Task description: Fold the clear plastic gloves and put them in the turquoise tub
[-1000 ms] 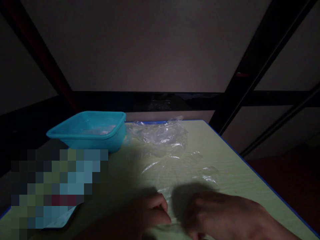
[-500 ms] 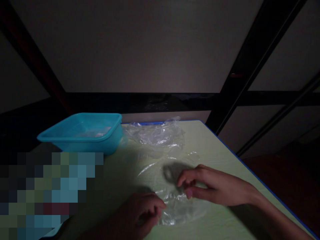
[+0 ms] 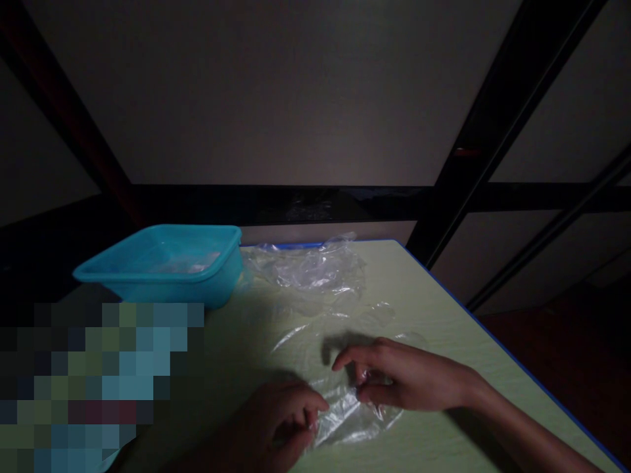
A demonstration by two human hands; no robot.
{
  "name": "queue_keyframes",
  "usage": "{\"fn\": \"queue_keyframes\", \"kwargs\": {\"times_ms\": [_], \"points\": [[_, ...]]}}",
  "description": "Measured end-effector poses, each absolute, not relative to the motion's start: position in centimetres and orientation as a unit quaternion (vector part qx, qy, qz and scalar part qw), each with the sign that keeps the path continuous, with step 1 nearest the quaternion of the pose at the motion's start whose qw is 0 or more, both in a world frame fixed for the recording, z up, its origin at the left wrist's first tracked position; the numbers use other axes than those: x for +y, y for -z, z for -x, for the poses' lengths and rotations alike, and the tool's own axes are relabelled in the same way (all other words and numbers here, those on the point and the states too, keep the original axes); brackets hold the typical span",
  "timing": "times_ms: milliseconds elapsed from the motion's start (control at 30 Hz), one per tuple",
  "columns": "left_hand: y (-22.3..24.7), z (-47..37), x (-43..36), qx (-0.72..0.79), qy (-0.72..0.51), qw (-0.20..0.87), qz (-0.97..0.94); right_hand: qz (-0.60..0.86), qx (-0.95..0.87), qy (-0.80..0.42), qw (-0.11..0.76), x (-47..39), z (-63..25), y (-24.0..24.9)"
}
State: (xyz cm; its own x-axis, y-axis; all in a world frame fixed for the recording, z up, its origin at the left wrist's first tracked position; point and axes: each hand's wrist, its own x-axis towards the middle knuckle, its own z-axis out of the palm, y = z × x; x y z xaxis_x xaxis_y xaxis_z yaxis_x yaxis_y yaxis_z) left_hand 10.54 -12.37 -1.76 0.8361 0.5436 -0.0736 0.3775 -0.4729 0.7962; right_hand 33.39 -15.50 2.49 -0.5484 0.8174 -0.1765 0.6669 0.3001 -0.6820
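Currently left hand [image 3: 288, 417] has thumb and fingers curled nearly together at the near clear plastic film [image 3: 342, 417]; right hand [image 3: 414, 378] has index apart from thumb, other fingers curled at the same film, grip unclear on both. Film lies on the pale green, blue-edged bench [image 3: 444, 328], dark-framed panels [image 3: 276, 98] behind.
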Motion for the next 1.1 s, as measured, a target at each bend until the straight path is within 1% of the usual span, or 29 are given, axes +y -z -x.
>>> {"fn": "queue_keyframes", "kwargs": {"times_ms": [267, 367, 500, 733, 833, 967, 1033, 1100], "points": [[2.5, -9.7, -11.6, 0.289, -0.120, 0.454, -0.834, 0.464, -0.797, -0.369, 0.117, -15.4, -33.5, -2.3], [2.2, -9.2, -10.9, 0.313, -0.085, 0.463, -0.825, 0.468, -0.793, -0.373, 0.116, -15.4, -33.4, -2.4], [1.5, -8.4, -10.2, 0.301, -0.038, 0.486, -0.819, 0.467, -0.795, -0.369, 0.118, -15.4, -33.4, -2.3], [0.9, -8.0, -10.3, 0.321, -0.033, 0.470, -0.822, 0.471, -0.812, -0.327, 0.107, -15.6, -33.2, -2.2], [1.2, -7.8, -10.6, 0.302, -0.051, 0.449, -0.839, 0.491, -0.813, -0.300, 0.086, -15.6, -33.3, -2.2], [1.3, -7.5, -10.8, 0.304, -0.031, 0.433, -0.848, 0.524, -0.805, -0.266, 0.077, -15.5, -33.9, -2.1], [1.1, -7.5, -10.7, 0.323, -0.007, 0.422, -0.847, 0.536, -0.803, -0.246, 0.085, -15.5, -34.3, -2.3], [0.8, -7.6, -10.6, 0.326, 0.000, 0.409, -0.853, 0.534, -0.807, -0.224, 0.118, -15.6, -34.5, -2.8]]}}
